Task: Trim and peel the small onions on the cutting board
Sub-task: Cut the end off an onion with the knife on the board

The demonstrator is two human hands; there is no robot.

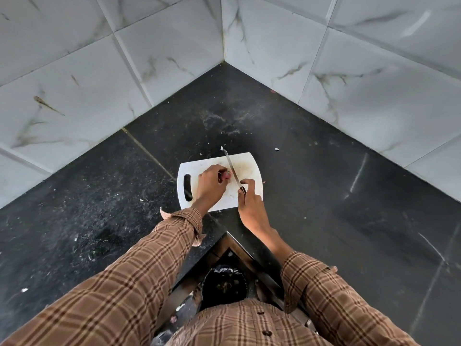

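A white cutting board (249,168) with a handle slot lies on the dark counter in the corner. My left hand (209,183) pinches a small reddish onion (227,175) against the board. A knife (232,168) is gripped by its handle in my right hand (249,203). Its long blade runs up and to the left, and it lies right beside the onion on its right. Whether the blade is cutting into the onion cannot be told. A small pale scrap (231,196) lies on the board between my hands.
Tiled walls meet in a corner behind the board. Small white peel bits (277,149) are scattered on the black counter (99,196). Below the counter edge stands a dark bin (224,285) lined with a black bag.
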